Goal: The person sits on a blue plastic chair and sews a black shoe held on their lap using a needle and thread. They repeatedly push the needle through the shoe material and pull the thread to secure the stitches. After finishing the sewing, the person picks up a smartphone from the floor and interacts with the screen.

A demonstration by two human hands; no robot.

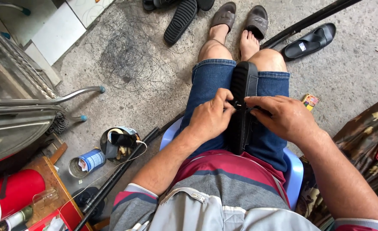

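Observation:
A black sandal stands on its edge between my thighs, sole to the left, its toe toward my knees. My left hand presses against the sole side and pinches a small dark piece at the sandal's upper edge. My right hand lies over the strap side, with its fingertips meeting the left hand's at the same spot. I sit on a light blue plastic stool, wearing denim shorts and brown sandals.
A loose black sandal lies on the concrete at the right, another at the top. A tangle of thin wire, a tin of scraps, a small can, a long black rod and a metal rack are at the left.

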